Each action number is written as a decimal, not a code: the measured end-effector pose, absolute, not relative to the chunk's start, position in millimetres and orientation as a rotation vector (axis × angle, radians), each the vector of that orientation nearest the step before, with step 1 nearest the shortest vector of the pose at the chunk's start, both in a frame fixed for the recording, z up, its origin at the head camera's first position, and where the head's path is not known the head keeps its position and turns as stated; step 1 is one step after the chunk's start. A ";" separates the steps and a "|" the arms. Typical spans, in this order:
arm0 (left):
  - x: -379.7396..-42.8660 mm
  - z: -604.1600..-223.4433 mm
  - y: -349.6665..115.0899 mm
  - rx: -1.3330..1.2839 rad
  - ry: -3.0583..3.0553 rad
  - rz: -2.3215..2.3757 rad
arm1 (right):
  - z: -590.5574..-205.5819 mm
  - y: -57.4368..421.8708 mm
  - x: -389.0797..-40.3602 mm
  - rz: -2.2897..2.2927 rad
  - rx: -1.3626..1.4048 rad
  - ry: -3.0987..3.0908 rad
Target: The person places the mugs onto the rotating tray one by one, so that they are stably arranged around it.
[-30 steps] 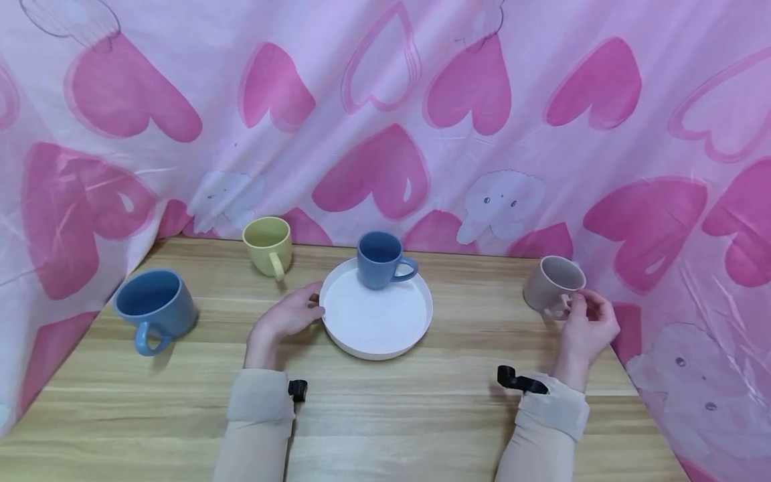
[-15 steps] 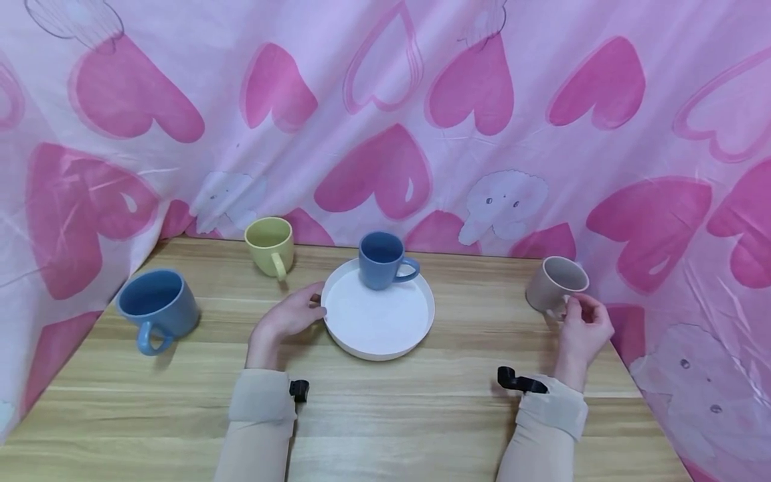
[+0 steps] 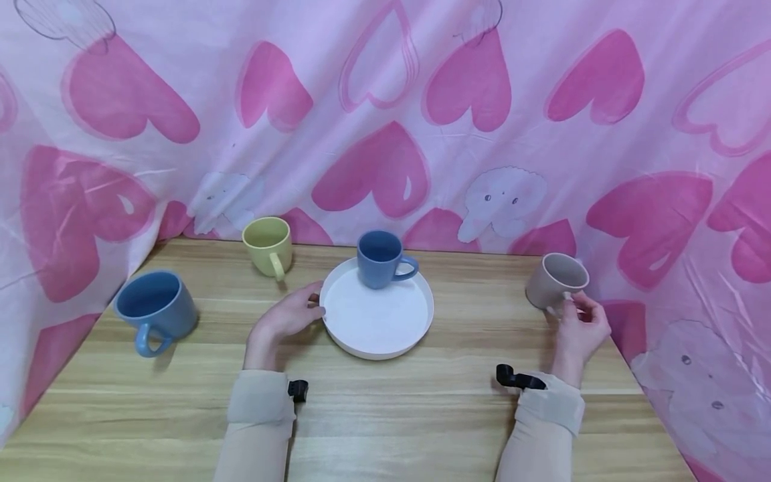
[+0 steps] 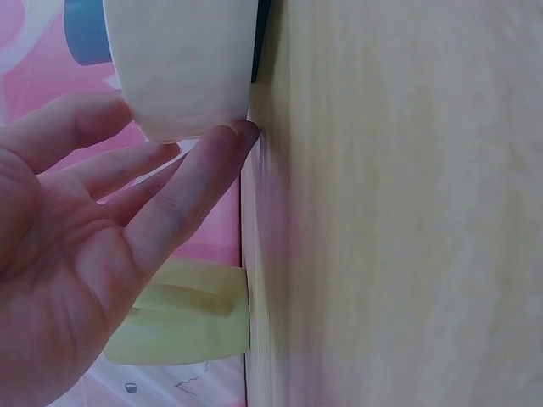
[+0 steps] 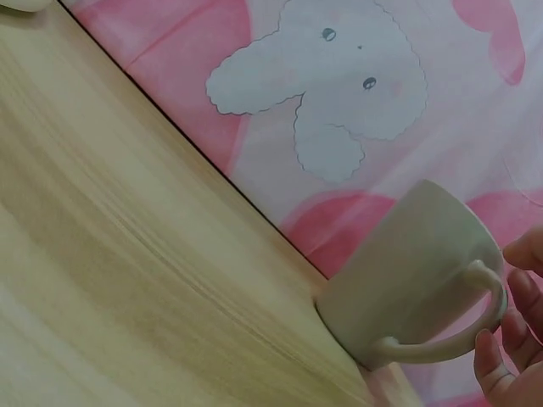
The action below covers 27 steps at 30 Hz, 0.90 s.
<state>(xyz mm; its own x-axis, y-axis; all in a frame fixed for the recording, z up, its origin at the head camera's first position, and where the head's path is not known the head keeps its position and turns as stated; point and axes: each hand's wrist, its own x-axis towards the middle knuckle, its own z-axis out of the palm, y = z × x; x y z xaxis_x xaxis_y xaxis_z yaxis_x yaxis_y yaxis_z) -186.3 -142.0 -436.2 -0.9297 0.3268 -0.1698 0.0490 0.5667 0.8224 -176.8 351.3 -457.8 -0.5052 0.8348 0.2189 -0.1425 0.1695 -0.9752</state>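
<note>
My left hand [image 3: 288,312] rests at the left side of a round white plate [image 3: 373,328] with a raised rim. In the left wrist view its fairly straight fingers [image 4: 191,182] touch the plate's outer wall, one tip low by the table. A blue mug [image 3: 378,261] stands upright on the far part of the plate, handle to the right. Over at the right, my right hand [image 3: 581,331] pinches the handle of a grey-beige mug [image 5: 407,271] between thumb and fingertips. That mug is upright near the table's back right corner.
A yellow-green mug [image 3: 265,244] stands at the back left, beyond my left hand. Farther left is a larger blue mug [image 3: 158,308] with its handle toward me. A pink heart-patterned curtain [image 3: 373,167] borders the wooden table [image 3: 409,415] at the back and sides.
My right hand has shifted slightly left, its fingers closer in on the mug's handle. The left hand, the plate and the other mugs stay put.
</note>
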 end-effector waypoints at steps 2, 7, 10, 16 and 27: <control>-186.9 -436.9 -142.3 0.303 2.501 1.299 | -459.6 352.3 -176.6 1.485 -0.689 -1.599; -187.7 -437.4 -142.2 0.320 2.501 1.293 | -460.0 353.3 -174.8 1.527 -0.768 -1.559; -187.4 -437.8 -142.3 0.315 2.499 1.290 | -459.4 353.0 -175.4 1.540 -0.793 -1.534; -188.3 -437.5 -140.7 0.306 2.504 1.294 | -459.0 352.9 -178.0 1.636 -0.801 -1.488; -187.6 -436.7 -143.1 0.291 2.463 1.359 | -455.5 347.6 -177.0 1.959 -0.875 -1.287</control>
<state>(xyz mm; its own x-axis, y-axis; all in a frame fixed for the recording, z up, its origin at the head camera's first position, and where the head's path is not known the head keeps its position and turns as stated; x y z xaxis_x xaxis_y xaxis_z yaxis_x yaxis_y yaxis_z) -187.6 -143.1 -436.7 -0.9307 0.3229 -0.1719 0.0268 0.5286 0.8484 -177.0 347.6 -455.5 -0.5816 0.7918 -0.1863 -0.1431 -0.3251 -0.9348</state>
